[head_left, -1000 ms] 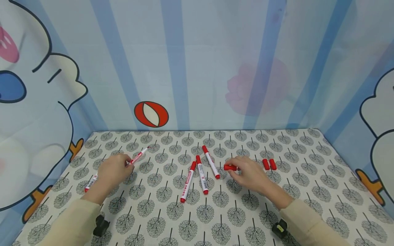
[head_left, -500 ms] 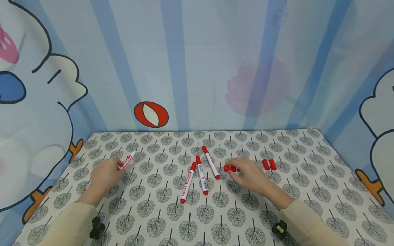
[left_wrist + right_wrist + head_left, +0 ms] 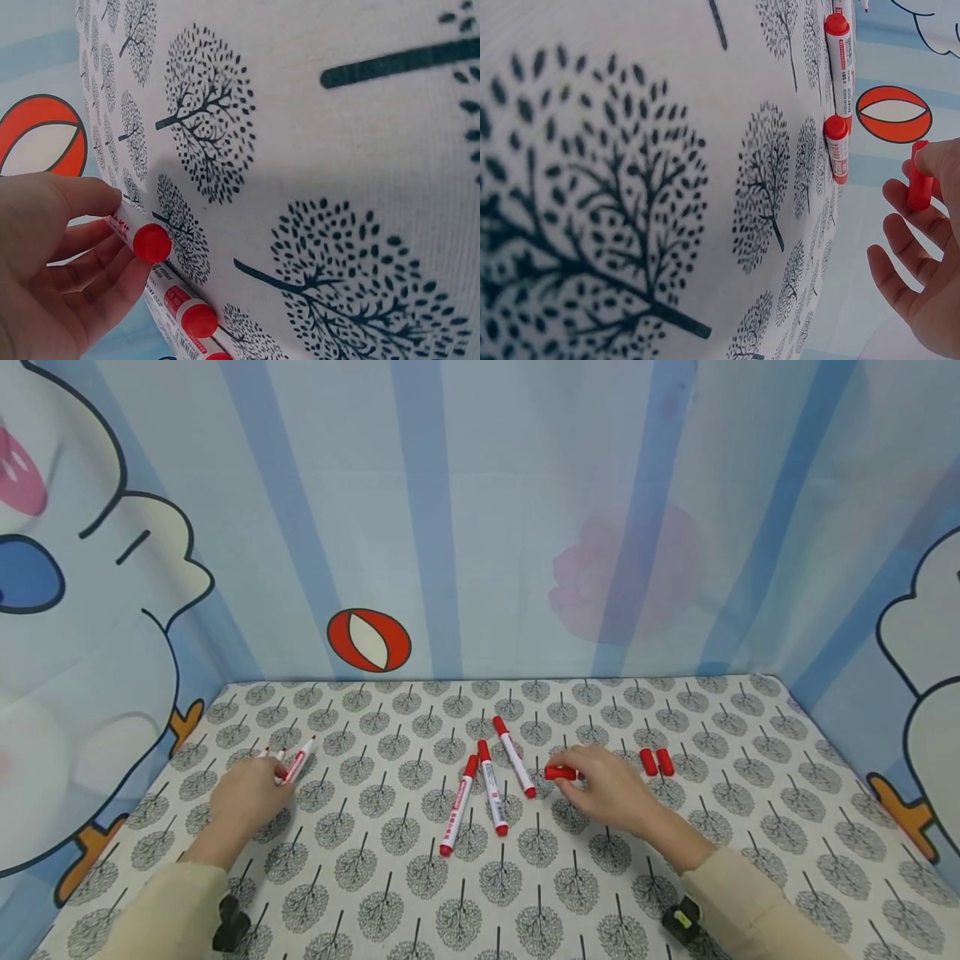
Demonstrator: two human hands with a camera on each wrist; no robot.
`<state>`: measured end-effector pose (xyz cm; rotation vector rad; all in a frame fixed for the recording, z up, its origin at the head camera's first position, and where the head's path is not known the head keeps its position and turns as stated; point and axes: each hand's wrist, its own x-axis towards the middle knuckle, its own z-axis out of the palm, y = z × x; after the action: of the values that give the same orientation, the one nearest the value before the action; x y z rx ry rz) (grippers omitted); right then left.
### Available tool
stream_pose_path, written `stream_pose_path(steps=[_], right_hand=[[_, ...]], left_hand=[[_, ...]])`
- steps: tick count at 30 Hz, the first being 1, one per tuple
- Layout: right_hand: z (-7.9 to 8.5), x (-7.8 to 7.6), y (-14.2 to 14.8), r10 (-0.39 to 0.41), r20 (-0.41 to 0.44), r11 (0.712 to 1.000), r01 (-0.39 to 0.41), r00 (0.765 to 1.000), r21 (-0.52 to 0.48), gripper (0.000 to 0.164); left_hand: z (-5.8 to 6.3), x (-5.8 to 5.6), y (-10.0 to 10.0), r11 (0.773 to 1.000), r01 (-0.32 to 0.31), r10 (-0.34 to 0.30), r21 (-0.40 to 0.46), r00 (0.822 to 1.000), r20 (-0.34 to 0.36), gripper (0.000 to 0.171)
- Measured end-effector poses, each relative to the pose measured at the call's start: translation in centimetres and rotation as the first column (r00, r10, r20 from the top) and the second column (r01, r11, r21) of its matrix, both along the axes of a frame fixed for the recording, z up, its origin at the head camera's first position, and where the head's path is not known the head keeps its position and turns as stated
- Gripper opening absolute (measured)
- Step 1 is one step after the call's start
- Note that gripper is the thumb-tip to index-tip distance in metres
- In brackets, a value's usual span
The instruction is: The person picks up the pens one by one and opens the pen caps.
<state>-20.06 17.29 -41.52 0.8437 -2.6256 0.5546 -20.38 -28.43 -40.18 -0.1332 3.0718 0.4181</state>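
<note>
My left hand (image 3: 247, 797) pinches an uncapped red marker (image 3: 301, 760) at the left of the table, its writing tip pointing away from me. Beside it, two more uncapped markers (image 3: 182, 301) lie close together, mostly hidden by the hand in the head view. In the left wrist view, thumb and fingers grip the held marker (image 3: 139, 231) near its red end plug. Right of centre, my right hand (image 3: 607, 787) holds a red marker cap (image 3: 560, 772) between thumb and index finger, while the other fingers (image 3: 907, 244) are loosely bent.
Three capped red markers (image 3: 491, 789) lie near the middle of the tree-print tablecloth (image 3: 390, 893). Two loose red caps (image 3: 648, 762) lie side by side beyond the right hand. A cartoon-print curtain (image 3: 495, 568) stands behind the table and along both sides.
My left hand has moved left with the uncapped marker, up to the other uncapped markers, and the held marker has turned steeper. The right hand stays put with the cap.
</note>
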Motion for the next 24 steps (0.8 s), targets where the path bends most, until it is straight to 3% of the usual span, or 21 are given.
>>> stream_pose_path(steps=[4,9,18,24], right_hand=[[0.08,0.01,-0.02,0.002,0.004,1.0,-0.002,1.0,0.001,0.024],[0.1,0.06,-0.01,0.002,0.008,1.0,-0.002,1.0,0.006,0.023],[0.08,0.19,0.07,-0.001,0.02,1.0,0.001,1.0,0.01,0.024],[0.07,0.19,0.06,0.007,-0.005,1.0,-0.007,1.0,0.003,0.024]], left_hand=[[-0.1,0.06,0.05,1.0,-0.005,0.005,-0.016,1.0,0.009,0.026],[-0.03,0.26,0.24,0.999,-0.032,0.033,-0.029,0.999,0.028,0.01],[-0.17,0.42,0.42,0.997,-0.072,0.074,-0.041,0.997,0.039,0.018],[-0.45,0.41,0.25,0.997,-0.066,0.067,-0.041,0.997,0.023,0.019]])
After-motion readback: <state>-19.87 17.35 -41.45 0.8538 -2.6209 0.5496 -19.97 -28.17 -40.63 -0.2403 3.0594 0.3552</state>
